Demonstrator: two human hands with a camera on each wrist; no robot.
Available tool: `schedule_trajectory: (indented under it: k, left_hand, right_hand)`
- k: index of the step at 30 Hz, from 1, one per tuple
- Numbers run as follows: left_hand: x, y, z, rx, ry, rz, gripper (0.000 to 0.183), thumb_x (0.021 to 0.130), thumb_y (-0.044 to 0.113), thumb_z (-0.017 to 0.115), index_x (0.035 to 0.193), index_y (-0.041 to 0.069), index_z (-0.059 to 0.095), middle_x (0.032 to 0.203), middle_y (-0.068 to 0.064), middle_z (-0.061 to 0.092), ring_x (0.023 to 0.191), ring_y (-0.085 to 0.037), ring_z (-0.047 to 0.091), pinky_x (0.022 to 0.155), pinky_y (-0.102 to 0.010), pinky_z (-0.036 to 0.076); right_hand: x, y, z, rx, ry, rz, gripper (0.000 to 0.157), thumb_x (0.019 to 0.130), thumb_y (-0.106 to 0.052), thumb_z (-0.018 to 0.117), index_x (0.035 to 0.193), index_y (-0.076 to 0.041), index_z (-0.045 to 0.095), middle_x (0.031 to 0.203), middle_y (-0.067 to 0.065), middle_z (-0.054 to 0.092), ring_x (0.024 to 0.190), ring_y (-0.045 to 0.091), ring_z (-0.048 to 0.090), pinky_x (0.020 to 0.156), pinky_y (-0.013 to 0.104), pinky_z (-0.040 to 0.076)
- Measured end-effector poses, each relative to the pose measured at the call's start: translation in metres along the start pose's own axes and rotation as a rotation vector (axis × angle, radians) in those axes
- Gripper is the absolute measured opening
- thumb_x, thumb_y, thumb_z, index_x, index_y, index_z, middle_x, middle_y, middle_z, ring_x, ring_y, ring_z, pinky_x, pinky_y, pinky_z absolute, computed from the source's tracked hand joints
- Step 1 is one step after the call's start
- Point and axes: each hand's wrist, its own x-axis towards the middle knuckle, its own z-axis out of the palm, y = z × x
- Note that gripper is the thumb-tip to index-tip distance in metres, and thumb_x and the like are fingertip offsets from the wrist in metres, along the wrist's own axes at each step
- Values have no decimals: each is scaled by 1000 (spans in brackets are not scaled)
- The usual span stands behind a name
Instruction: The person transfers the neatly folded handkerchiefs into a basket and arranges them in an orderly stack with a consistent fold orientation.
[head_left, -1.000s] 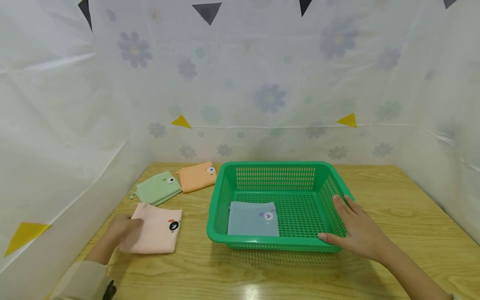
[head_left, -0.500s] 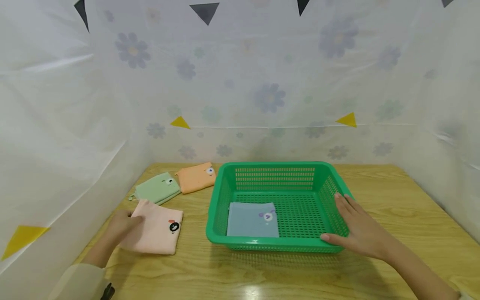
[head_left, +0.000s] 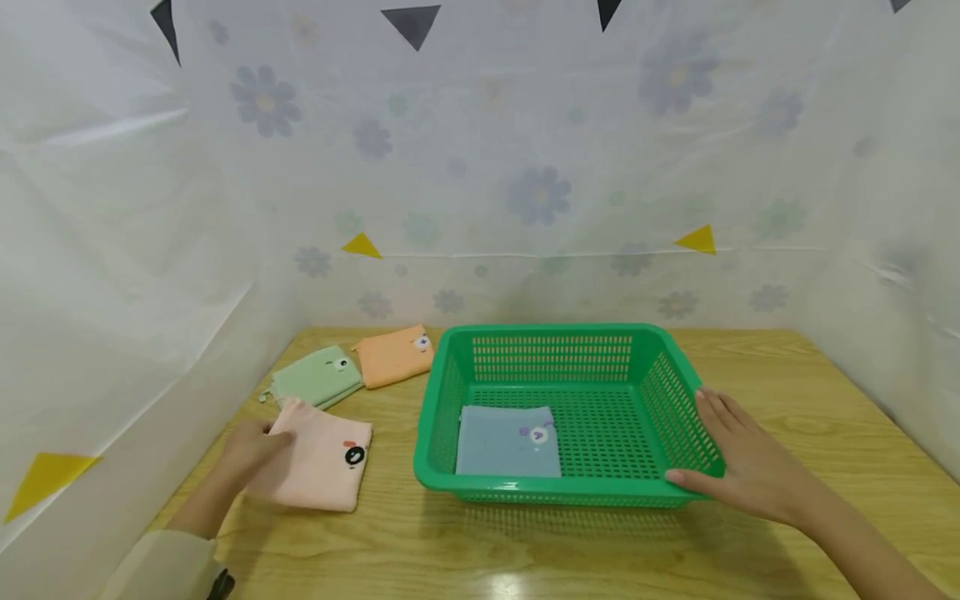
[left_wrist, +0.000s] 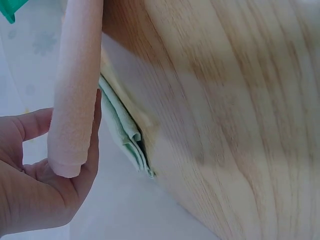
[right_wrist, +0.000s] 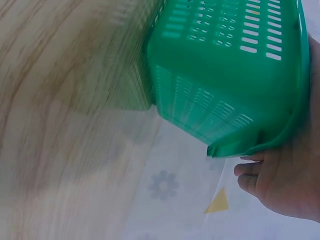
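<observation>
My left hand (head_left: 251, 454) pinches the left edge of a folded pink towel (head_left: 318, 462) with a black eye design. In the left wrist view the towel (left_wrist: 77, 90) is seen edge-on, thumb on one side and fingers on the other, raised off the wood. A green plastic basket (head_left: 551, 483) stands in the middle of the table, holding a folded blue towel (head_left: 495, 442) at its front left. My right hand (head_left: 757, 462) rests along the basket's right rim, fingers fairly straight and thumb over the front corner. The right wrist view has the basket's outer wall (right_wrist: 215, 65) beside this hand.
Behind the pink towel lie a folded green towel (head_left: 315, 379) and a folded orange towel (head_left: 393, 358), close together left of the basket. The wooden table (head_left: 420, 550) is bounded by a flowered white curtain (head_left: 480, 167) at the back and sides.
My right hand has shifted slightly right, so its fingers now lie at the basket's outer rim rather than over it. The pink towel has moved a little right in my left hand.
</observation>
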Motion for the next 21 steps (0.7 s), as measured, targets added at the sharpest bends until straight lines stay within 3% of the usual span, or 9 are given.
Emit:
schedule_trajectory:
  k: [3, 17, 21]
  left_hand:
    - [-1, 2, 1, 2, -6, -4, 29, 86, 14, 53, 84, -15, 59, 73, -17, 61, 64, -18, 51, 55, -28, 42]
    - [-1, 9, 1, -13, -11, -14, 26, 87, 16, 54, 65, 2, 49, 61, -2, 45, 57, -14, 41, 50, -26, 37]
    - [-2, 17, -2, -21, -14, 4, 26, 86, 15, 54, 65, 2, 48, 60, -1, 44, 57, -13, 41, 50, -26, 37]
  right_hand:
    - [-1, 3, 1, -9, -1, 3, 102, 83, -48, 62, 147, 4, 2, 152, 29, 2, 141, 43, -5, 105, 66, 13]
    - [-3, 8, 4, -11, 0, -2, 102, 84, -47, 61, 147, 4, 0, 152, 30, 2, 141, 42, -7, 108, 64, 7]
    - [-2, 8, 4, -6, -3, 2, 102, 84, -47, 61, 147, 4, 0, 152, 30, 2, 141, 43, -6, 108, 64, 6]
